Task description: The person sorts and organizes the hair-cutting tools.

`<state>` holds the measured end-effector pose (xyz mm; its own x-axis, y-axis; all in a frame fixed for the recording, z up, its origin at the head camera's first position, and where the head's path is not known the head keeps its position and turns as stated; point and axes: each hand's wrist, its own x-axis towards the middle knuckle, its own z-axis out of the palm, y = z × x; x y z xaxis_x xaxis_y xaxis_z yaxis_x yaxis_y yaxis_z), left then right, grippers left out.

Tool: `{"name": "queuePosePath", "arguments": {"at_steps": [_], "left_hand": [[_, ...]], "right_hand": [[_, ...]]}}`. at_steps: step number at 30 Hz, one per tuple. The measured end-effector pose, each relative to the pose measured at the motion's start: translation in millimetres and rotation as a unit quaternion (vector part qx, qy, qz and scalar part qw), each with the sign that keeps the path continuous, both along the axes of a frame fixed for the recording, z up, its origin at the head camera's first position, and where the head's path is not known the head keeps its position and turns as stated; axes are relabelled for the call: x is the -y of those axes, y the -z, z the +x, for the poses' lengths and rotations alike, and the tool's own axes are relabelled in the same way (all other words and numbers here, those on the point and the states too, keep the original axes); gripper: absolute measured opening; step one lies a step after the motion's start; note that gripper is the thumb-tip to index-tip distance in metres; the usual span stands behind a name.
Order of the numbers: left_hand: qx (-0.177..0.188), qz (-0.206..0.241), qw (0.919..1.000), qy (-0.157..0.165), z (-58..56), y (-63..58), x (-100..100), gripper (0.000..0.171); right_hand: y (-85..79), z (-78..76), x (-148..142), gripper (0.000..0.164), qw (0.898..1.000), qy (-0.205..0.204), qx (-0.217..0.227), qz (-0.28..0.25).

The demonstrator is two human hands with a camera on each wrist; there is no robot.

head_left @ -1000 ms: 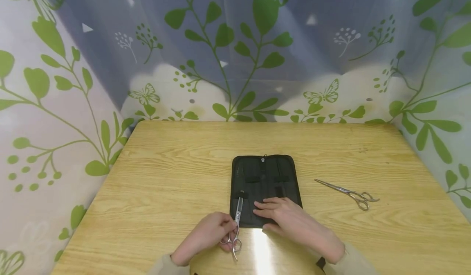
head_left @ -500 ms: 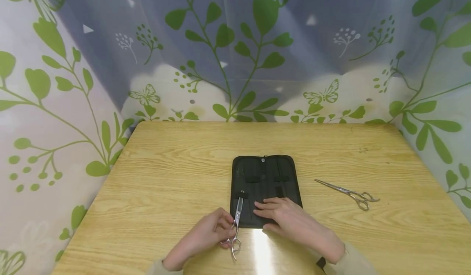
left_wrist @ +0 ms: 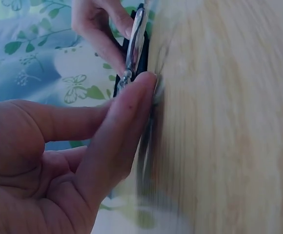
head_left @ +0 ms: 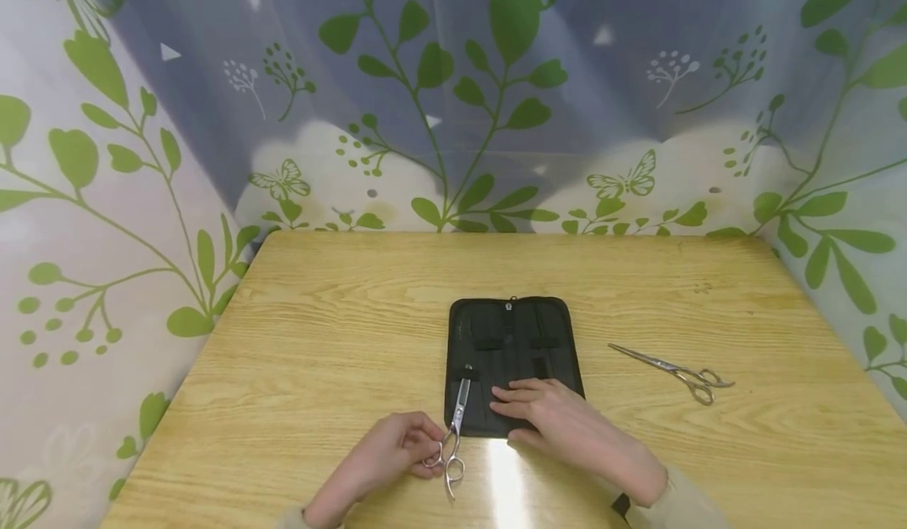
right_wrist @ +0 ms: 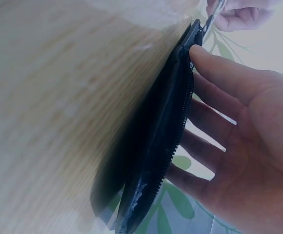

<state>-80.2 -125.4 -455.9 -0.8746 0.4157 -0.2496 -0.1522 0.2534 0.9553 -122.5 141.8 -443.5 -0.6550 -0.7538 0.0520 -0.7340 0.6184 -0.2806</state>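
A black zippered case lies unfolded on the table. A pair of silver scissors lies along its left side, the blade tip tucked under a small black strap and the handles jutting past the near edge. With bent fingers and thumb, my left hand pinches one finger ring of these scissors; the left wrist view shows the fingertips at the handle. My right hand rests on the case's lower right part with extended fingers. In the right wrist view those fingers lie along the toothed zipper edge.
A second pair of scissors lies on the wooden table to the right of the case, blades pointing up and left. Several elastic straps cross the case. A leaf-patterned curtain encloses the table's back and sides.
My left hand has shifted slightly left along the scissors' handle, off the shank onto the outer ring. The scissors, case and right hand have stayed in place.
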Motion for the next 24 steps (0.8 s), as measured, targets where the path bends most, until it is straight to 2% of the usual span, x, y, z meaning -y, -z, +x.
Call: {"name": "queuePosePath", "arguments": {"at_steps": [3, 5, 9, 12, 16, 24], "left_hand": [[-0.031, -0.046, 0.9985, -0.005, -0.7, 0.1, -0.7, 0.011], [-0.063, -0.090, 0.9939, -0.009, -1.3, 0.2, -0.7, 0.009], [-0.134, -0.178, 0.9747, -0.015, -2.0, -1.4, 0.0, 0.006], [-0.165, -0.219, 0.9615, -0.021, -2.5, -3.7, -0.8, 0.005], [-0.176, -0.235, 0.9556, -0.025, -4.2, -4.5, -3.0, 0.005], [-0.191, -0.219, 0.9569, -0.017, -8.8, -3.0, -8.7, 0.006]], "right_hand": [[-0.2, -0.2, 0.0, 0.043, 1.000, 0.000, -0.002, 0.000], [-0.2, -0.4, 0.0, 0.043, 1.000, -0.001, -0.002, -0.001], [-0.1, -0.5, 0.2, 0.043, 1.000, -0.003, -0.004, -0.002], [0.7, -0.1, 0.1, 0.043, 1.000, -0.003, -0.005, -0.002], [0.9, 0.1, 0.0, 0.043, 1.000, -0.003, -0.004, -0.003], [0.2, -0.3, -0.6, 0.042, 1.000, -0.003, -0.008, -0.003]]}}
